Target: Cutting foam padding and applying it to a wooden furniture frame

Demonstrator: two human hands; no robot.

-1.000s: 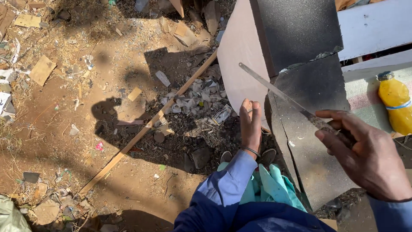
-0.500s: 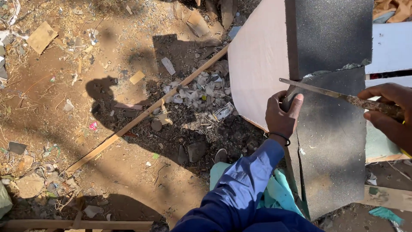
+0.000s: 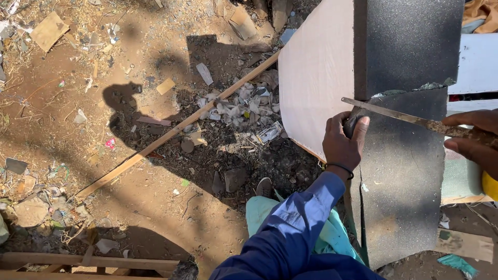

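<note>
Over littered bare dirt, the left hand (image 3: 342, 142) pinches the edge of a dark foam sheet (image 3: 404, 171) standing just beside a pale board (image 3: 316, 78); the right hand (image 3: 474, 140) is closed around a long knife (image 3: 394, 115), blade laid across the foam; a wooden stick (image 3: 176, 127) lies well apart.

Sunlit bare dirt ground (image 3: 62, 129) strewn with litter, a long wooden stick (image 3: 171, 129) lying across.
</note>
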